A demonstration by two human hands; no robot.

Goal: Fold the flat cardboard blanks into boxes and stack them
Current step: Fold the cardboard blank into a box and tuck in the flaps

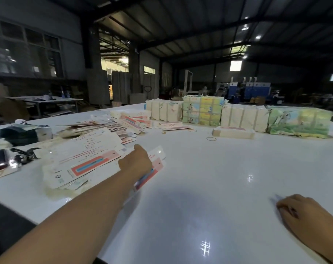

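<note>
My left hand (pixel 136 161) reaches forward over the white table (pixel 209 187) and grips a flat pink, red and blue cardboard blank (pixel 154 170), which sticks out past the hand on its right side. Just to the left lies a spread pile of the same printed blanks (pixel 85 161). Low at the right, my right hand (pixel 302 212) rests on the table with its fingers loosely curled, holding nothing. A flattened stack of blanks (pixel 233 132) lies further back.
Bundled packs (pixel 243 119) stand in a row at the table's far edge, some in green and yellow printed wrap (pixel 202 110). Scattered blanks (pixel 131 121) and rubber bands (pixel 211 138) lie in the middle distance. Dark packets (pixel 18 133) sit at the left.
</note>
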